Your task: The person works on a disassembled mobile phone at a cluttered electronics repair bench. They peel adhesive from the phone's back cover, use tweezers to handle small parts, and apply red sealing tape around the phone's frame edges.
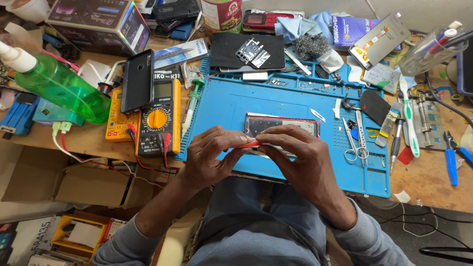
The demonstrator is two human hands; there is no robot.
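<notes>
Nearest the camera, the person's grey-sleeved forearms reached up to the blue rubber work mat (295,98) at the counter's (84,140) front edge. The left hand (209,155) was curled, its fingertips pinching one end of a thin red plastic pry tool (248,144). The right hand (300,157) pinched the tool's other end and rested on a flat, opened dark phone body (281,124) lying mid-mat. Left of the mat stood a yellow-and-black multimeter (158,116) and a green spray bottle (61,88); right of the hands lay small steel scissors (355,143).
</notes>
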